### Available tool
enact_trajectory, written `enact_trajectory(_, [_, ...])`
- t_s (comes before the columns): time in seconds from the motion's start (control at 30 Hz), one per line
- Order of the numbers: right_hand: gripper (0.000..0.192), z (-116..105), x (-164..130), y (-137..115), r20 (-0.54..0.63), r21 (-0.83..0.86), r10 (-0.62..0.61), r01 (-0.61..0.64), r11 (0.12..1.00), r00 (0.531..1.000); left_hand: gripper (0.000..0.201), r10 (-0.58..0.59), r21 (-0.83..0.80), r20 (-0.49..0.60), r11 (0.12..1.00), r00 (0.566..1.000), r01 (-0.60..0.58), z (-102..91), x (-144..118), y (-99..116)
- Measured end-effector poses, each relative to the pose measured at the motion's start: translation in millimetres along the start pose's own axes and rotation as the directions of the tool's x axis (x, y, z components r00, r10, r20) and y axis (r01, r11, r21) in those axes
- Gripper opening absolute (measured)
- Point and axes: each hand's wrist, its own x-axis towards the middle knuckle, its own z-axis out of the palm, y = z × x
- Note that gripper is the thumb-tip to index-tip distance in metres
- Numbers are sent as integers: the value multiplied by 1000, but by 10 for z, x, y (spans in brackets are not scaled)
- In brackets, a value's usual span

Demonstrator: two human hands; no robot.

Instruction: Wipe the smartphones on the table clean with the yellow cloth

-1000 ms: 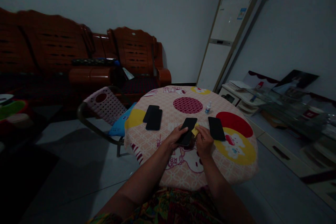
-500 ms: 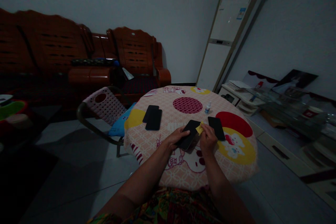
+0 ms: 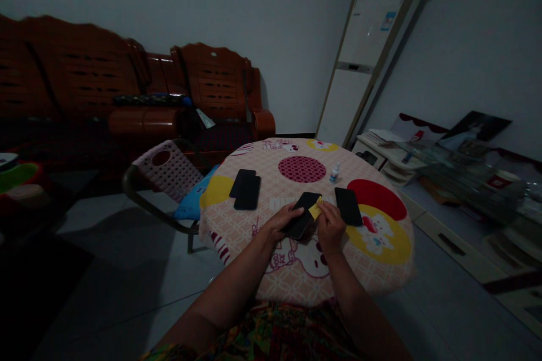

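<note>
My right hand (image 3: 331,228) pinched a yellow scrap (image 3: 315,211) over the edge of a dark phone (image 3: 301,223), which my left hand (image 3: 282,220) gripped, tilted, above the tablecloth (image 3: 271,180). With a one-sided hold, pressing too hard might have twisted it loose; a wide right-hand sweep could have toppled the bottle (image 3: 335,173).

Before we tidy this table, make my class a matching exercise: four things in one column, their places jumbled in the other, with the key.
Things
1. Yellow cloth
2. Small bottle
3. Woven chair
4. Two dark phones

Places
A. On the floor, left of the tablecloth
B. Upright on the tablecloth, near the maroon circle
C. On the tablecloth, left of the left hand
D. Held in the right hand

Right pairs: 1-D, 2-B, 3-A, 4-C
</note>
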Motion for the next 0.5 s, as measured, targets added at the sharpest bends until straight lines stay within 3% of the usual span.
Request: enact_trajectory(0.5, [37, -32, 42, 96, -56, -22, 56, -58, 998, 997, 51, -16, 49, 13, 999, 1000, 15, -7, -2, -30])
